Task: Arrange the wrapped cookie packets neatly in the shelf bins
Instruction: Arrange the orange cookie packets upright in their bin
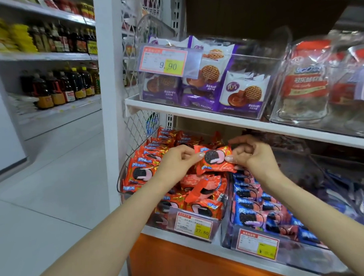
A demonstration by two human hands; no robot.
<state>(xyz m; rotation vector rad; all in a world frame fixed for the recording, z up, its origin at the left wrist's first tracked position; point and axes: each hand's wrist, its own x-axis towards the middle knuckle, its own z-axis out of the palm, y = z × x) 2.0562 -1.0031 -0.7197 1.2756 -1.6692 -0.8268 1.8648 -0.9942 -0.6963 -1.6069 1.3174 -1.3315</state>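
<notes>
My left hand (178,159) and right hand (249,155) each pinched one end of a packet (215,159) above the bin (121,184), face up, probably to line it up with the row.

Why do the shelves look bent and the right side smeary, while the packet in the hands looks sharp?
Head view: the wide-angle lens bows the shelf edge and pillar; the far-right bin is blurred, perhaps from head motion; the red packet, pinched by left hand and right hand, sits centre and sharper.

A shop: price tags (163,60) on stocked shelves (218,117).
</notes>
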